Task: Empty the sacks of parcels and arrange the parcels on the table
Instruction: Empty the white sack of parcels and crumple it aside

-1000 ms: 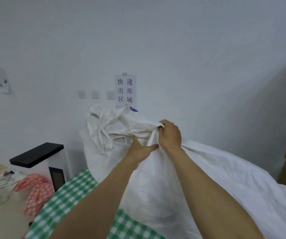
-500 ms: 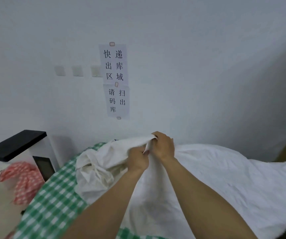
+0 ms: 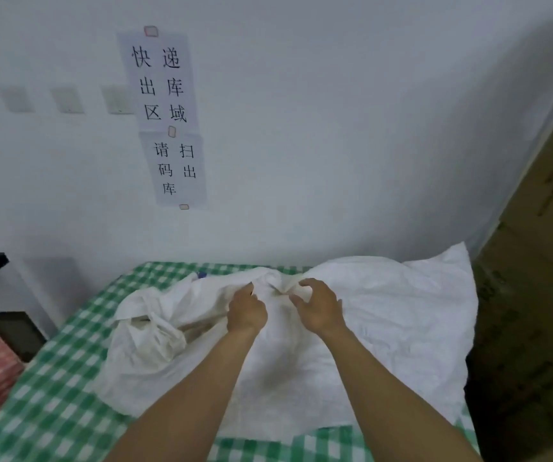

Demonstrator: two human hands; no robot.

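On green-checked table [image 3: 52, 411], large white woven sack [image 3: 385, 321] lies slumped, mouth facing left. Fingers of left hand [image 3: 246, 311] and right hand [image 3: 318, 306] curl tight, pinching bunched cloth at far edge, likely as purchase for tipping contents out. No parcels visible.

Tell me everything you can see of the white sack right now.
The white sack looks like woven plastic fabric, creased and limp. It lies across the green checked tablecloth, with a crumpled, bunched end at the left. The left hand and right hand both grip bunched fabric along its top. Contents hidden.
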